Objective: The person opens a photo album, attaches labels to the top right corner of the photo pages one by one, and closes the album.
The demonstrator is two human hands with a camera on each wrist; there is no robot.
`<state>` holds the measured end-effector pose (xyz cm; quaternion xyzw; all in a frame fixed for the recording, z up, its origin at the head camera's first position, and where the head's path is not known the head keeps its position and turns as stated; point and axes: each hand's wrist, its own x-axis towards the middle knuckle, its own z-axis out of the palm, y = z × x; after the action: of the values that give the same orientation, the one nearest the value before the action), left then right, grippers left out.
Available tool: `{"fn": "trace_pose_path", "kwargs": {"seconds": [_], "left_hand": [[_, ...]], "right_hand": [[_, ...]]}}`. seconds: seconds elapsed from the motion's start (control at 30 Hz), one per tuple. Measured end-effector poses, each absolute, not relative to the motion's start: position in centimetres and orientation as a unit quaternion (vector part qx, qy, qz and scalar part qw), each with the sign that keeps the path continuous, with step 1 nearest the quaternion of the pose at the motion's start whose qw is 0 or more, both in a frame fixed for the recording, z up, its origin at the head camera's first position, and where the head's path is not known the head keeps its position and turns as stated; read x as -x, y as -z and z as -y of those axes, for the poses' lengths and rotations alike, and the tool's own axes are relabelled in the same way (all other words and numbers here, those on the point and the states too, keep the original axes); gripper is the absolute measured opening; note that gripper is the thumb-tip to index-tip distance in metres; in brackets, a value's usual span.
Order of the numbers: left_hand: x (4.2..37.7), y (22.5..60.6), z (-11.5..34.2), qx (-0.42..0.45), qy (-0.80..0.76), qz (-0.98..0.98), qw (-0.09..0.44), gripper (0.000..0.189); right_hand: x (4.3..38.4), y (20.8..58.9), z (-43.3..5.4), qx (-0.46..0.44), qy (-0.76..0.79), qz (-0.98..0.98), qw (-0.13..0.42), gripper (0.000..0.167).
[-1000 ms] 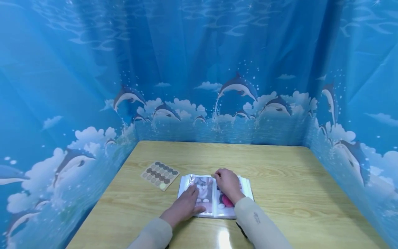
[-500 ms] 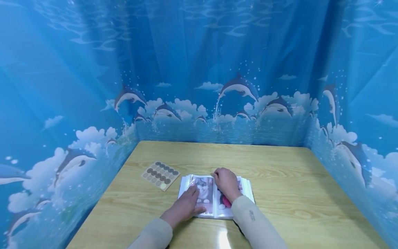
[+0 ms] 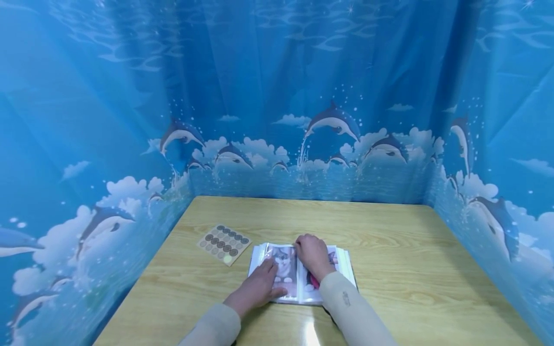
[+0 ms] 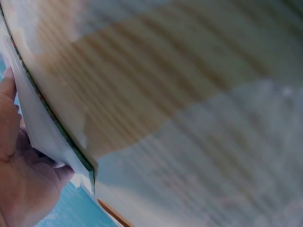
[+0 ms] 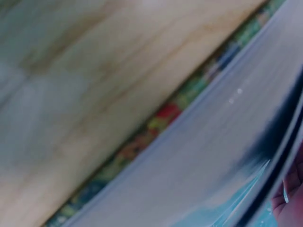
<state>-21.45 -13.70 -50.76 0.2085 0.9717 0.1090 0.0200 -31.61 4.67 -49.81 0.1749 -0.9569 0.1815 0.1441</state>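
The left hand (image 3: 258, 282) lies with fingers extended on the left side of a white-leaved photo album (image 3: 344, 264) with clear plastic sleeves (image 3: 286, 257), apparently to hold it flat; the right hand (image 3: 313, 254) bends its fingers at the far edge near the middle, whether pinching anything cannot be told. The album lies on the pale wood-grain tabletop (image 3: 411, 269). Near it, a beige sheet of dark and pale discs (image 3: 224, 244) shows only in the head view; the right wrist view reveals a multicoloured cover edge (image 5: 165, 113).

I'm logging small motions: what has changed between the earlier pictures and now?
The right hand and its sleeve shifted slightly left over the open album; no new hold or release shows. The left hand stayed on the left page, and the sheet with round marks stayed put.
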Motion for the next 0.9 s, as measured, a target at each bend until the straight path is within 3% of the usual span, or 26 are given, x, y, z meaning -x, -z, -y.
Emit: {"fn": "trace_pose_path", "kwargs": {"seconds": [0.3, 0.53, 0.9], "left_hand": [[21.43, 50.65, 13.74, -0.211, -0.107, -0.971, 0.012, 0.086], [21.45, 50.52, 13.69, -0.212, -0.118, -0.97, 0.016, 0.085], [21.51, 50.72, 13.81, -0.223, -0.107, -0.969, 0.004, 0.086]], "right_hand": [[31.28, 50.26, -4.31, -0.207, -0.146, 0.956, 0.146, 0.008], [31.19, 50.27, -4.02, -0.191, -0.146, 0.966, 0.097, 0.011], [30.76, 50.14, -4.06, -0.201, -0.136, 0.966, 0.084, 0.015]]}}
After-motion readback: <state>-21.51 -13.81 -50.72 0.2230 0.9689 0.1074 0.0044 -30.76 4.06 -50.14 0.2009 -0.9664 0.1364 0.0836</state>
